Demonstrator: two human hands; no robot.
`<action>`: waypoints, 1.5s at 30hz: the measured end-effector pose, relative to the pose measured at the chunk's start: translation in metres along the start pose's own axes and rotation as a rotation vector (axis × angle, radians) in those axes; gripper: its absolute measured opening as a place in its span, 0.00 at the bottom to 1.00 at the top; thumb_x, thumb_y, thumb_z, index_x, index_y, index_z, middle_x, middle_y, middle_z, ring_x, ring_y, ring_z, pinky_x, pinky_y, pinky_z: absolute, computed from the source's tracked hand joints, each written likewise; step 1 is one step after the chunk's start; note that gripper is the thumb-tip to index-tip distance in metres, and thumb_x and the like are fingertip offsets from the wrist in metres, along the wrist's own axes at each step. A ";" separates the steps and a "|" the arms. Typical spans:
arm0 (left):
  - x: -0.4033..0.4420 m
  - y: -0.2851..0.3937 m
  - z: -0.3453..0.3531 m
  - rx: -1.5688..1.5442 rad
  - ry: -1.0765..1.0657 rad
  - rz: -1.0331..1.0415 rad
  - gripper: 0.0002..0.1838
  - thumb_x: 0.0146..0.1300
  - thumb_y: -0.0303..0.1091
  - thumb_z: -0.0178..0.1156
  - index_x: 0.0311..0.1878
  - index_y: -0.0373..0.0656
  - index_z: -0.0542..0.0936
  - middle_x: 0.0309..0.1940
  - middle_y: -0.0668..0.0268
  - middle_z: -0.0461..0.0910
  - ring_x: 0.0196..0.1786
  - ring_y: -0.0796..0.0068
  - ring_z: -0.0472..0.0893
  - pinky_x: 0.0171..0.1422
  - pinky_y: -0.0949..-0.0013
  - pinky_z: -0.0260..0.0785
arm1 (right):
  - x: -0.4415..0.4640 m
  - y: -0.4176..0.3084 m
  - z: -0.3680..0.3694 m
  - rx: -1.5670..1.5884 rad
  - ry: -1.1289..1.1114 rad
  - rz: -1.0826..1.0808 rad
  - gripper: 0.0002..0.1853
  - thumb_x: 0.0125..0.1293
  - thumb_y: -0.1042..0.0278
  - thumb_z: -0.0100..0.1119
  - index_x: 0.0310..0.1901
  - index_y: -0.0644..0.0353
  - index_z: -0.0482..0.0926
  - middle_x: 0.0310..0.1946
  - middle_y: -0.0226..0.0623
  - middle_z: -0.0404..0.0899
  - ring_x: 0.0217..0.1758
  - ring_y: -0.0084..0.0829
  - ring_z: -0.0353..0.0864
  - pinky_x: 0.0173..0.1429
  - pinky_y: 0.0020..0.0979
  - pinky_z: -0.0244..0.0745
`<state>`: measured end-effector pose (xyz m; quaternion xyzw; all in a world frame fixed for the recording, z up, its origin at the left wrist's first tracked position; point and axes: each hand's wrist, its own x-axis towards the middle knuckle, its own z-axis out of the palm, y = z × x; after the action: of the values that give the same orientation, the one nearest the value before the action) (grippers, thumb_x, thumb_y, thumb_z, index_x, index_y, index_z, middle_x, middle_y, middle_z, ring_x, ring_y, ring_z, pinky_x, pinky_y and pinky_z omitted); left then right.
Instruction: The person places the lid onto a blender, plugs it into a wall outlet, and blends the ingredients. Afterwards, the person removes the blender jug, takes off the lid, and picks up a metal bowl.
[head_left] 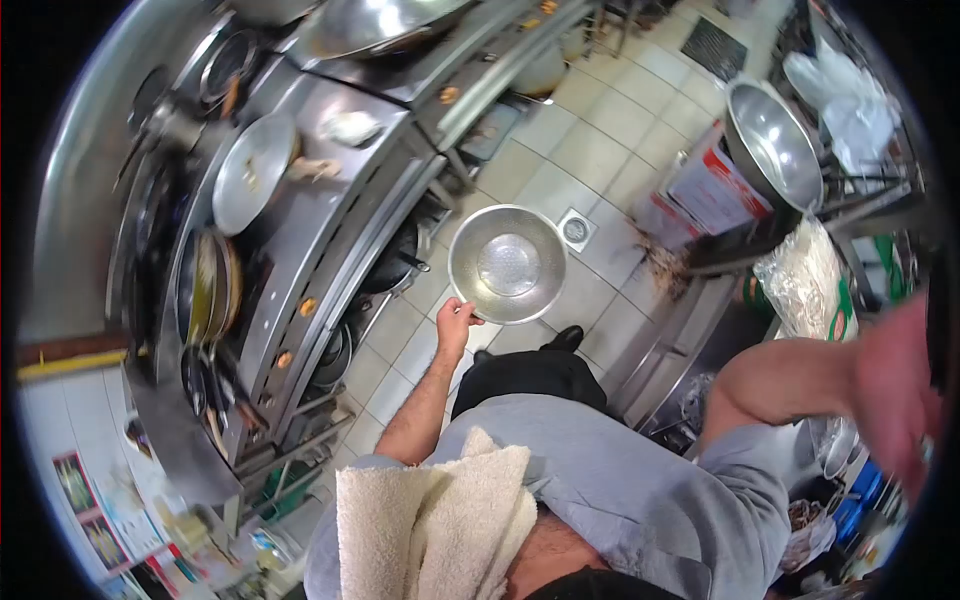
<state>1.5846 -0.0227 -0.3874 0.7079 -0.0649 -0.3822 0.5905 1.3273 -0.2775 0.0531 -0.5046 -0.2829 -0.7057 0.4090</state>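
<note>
A round metal colander with small holes across its bottom hangs over the tiled floor in front of me. My left hand grips its near rim, the fingers closed around the edge. Nothing lies inside the colander. My right hand is raised out at the far right, close to the camera and smeared by motion. Its fingers cannot be made out, nor whether they hold anything. Just beyond that hand is a clear plastic bag with green print. A beige towel lies over my left shoulder.
Along the left runs a steel cooking range with orange knobs. On it are a pale pan, dark pans with handles and a large wok. At the right, a big steel bowl rests by a red-and-white box. The floor has a drain.
</note>
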 end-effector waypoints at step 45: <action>-0.424 -0.143 -0.414 -0.956 1.817 0.325 0.06 0.54 0.27 0.55 0.27 0.36 0.69 0.21 0.65 0.71 0.20 0.74 0.74 0.28 0.72 0.73 | -0.090 0.024 0.694 1.748 -0.107 -0.134 0.27 0.60 0.53 0.44 0.53 0.69 0.69 0.52 0.50 0.68 0.60 0.48 0.61 0.65 0.53 0.48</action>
<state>1.4920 0.5754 -0.3125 0.4040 0.4681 0.3934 0.6803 1.6957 0.3001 0.1977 -0.0251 -0.7701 -0.2343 0.5928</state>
